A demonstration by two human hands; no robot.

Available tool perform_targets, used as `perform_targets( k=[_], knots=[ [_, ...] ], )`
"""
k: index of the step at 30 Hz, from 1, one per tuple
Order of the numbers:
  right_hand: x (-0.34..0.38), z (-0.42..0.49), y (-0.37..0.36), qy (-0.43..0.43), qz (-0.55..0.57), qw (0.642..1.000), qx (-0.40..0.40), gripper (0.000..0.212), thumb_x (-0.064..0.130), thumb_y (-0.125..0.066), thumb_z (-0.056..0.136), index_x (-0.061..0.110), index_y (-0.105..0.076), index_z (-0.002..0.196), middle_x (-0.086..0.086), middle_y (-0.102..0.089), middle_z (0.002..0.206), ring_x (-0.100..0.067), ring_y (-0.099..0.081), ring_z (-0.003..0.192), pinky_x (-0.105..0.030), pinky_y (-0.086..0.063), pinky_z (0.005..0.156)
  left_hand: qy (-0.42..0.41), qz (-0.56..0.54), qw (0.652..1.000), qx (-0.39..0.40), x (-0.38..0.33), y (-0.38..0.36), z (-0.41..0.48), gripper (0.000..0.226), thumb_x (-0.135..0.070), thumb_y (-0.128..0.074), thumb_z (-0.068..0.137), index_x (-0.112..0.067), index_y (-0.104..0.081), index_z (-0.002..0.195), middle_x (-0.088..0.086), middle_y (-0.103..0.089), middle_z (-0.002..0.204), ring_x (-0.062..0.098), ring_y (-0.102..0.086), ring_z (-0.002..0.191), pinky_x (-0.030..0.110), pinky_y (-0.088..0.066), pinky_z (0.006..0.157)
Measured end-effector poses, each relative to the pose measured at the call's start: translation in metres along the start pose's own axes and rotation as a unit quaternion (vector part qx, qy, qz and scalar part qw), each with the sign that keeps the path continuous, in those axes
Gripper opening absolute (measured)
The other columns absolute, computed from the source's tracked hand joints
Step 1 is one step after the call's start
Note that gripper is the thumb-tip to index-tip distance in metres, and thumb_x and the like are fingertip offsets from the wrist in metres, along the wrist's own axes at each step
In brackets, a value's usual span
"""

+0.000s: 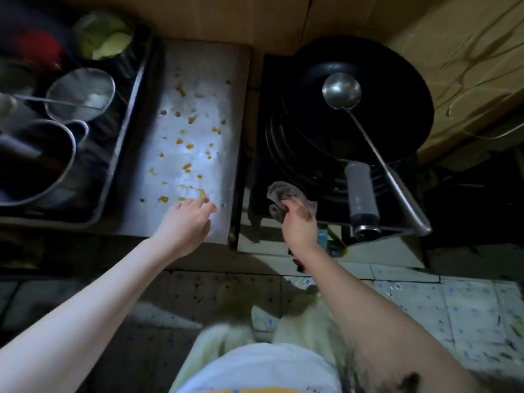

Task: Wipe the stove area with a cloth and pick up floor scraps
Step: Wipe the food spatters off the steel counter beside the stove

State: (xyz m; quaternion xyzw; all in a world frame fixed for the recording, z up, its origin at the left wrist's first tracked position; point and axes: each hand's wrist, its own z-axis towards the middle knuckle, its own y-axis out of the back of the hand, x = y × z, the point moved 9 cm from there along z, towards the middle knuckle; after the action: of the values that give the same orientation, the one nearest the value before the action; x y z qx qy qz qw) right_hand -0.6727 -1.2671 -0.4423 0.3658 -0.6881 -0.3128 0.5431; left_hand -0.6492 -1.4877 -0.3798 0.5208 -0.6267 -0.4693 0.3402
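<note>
A steel counter (pixel 198 66) left of the stove is dotted with several orange food scraps (pixel 187 166). My left hand (pixel 185 221) hovers over its near edge, fingers apart and empty, fingertips beside the nearest scraps. My right hand (pixel 300 222) is closed on a crumpled grey cloth (pixel 283 192) at the front left corner of the black stove (pixel 261 154). A black wok (pixel 391 89) sits on the burner with a steel ladle (pixel 341 90) lying in it. The tiled floor (pixel 453 304) lies below.
A metal tray (pixel 124 129) at the left holds a pot (pixel 37 163), a strainer (pixel 80 93) and other utensils. A grey wok handle (pixel 361 194) and the ladle's handle jut over the stove's front edge. Cardboard lines the wall behind.
</note>
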Motion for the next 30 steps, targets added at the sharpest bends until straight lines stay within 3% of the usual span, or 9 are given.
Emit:
perform_targets(
  k=[4, 9, 14, 18, 22, 30],
  knots=[
    [0.037, 0.018, -0.013, -0.020, -0.042, 0.999, 0.003, 0.042, 0.007, -0.044, 0.094, 0.019, -0.047, 0.135, -0.008, -0.036, 0.149, -0.029, -0.038, 0.133, -0.039, -0.038, 0.106, -0.003, -0.010, 1.000, 0.002, 0.039, 0.005, 0.002, 0.036, -0.020, -0.047, 0.093, -0.020, -0.049, 0.129, 0.001, -0.045, 0.139, 0.025, -0.048, 0.122, 0.036, -0.036, 0.094],
    [0.059, 0.029, -0.029, -0.022, -0.171, 0.984, 0.051, 0.059, -0.002, -0.044, 0.092, 0.026, -0.032, 0.143, -0.013, -0.012, 0.157, -0.037, -0.025, 0.137, -0.049, -0.040, 0.103, -0.014, -0.019, 1.000, -0.008, 0.056, 0.005, 0.003, 0.037, -0.019, -0.047, 0.093, -0.020, -0.048, 0.130, 0.001, -0.044, 0.140, 0.024, -0.047, 0.123, 0.034, -0.036, 0.094],
    [0.043, 0.012, -0.031, 0.011, -0.220, 0.973, 0.070, 0.057, 0.003, -0.049, 0.091, 0.025, -0.034, 0.141, -0.012, -0.022, 0.153, -0.035, -0.026, 0.136, -0.050, -0.044, 0.097, -0.010, -0.033, 0.999, -0.009, 0.058, 0.009, 0.011, 0.036, -0.019, -0.045, 0.094, -0.018, -0.047, 0.130, 0.003, -0.043, 0.140, 0.026, -0.045, 0.123, 0.037, -0.037, 0.095],
    [0.001, 0.006, -0.017, -0.047, -0.194, 0.977, 0.074, 0.062, 0.000, -0.052, 0.089, 0.028, -0.034, 0.141, -0.011, -0.021, 0.155, -0.035, -0.022, 0.140, -0.048, -0.042, 0.102, -0.013, -0.031, 0.999, -0.014, 0.054, 0.011, 0.013, 0.035, -0.020, -0.045, 0.094, -0.018, -0.048, 0.129, 0.003, -0.044, 0.138, 0.026, -0.046, 0.122, 0.036, -0.038, 0.093],
    [0.007, 0.007, -0.012, -0.072, -0.182, 0.979, 0.049, 0.059, -0.005, -0.054, 0.084, 0.021, -0.043, 0.136, -0.016, -0.025, 0.153, -0.039, -0.026, 0.138, -0.047, -0.046, 0.095, 0.014, -0.048, 0.999, -0.018, 0.060, 0.009, 0.003, 0.034, -0.022, -0.048, 0.094, -0.018, -0.050, 0.127, 0.003, -0.046, 0.136, 0.025, -0.047, 0.122, 0.037, -0.039, 0.092],
    [0.057, 0.032, -0.021, 0.031, -0.135, 0.990, 0.040, 0.041, 0.001, -0.051, 0.087, 0.015, -0.055, 0.125, -0.008, -0.047, 0.137, -0.029, -0.041, 0.126, -0.037, -0.041, 0.099, 0.080, -0.058, 0.995, -0.033, 0.087, 0.007, -0.037, 0.031, -0.020, -0.054, 0.091, -0.017, -0.055, 0.121, 0.004, -0.049, 0.134, 0.027, -0.051, 0.118, 0.038, -0.041, 0.088]
  ],
)
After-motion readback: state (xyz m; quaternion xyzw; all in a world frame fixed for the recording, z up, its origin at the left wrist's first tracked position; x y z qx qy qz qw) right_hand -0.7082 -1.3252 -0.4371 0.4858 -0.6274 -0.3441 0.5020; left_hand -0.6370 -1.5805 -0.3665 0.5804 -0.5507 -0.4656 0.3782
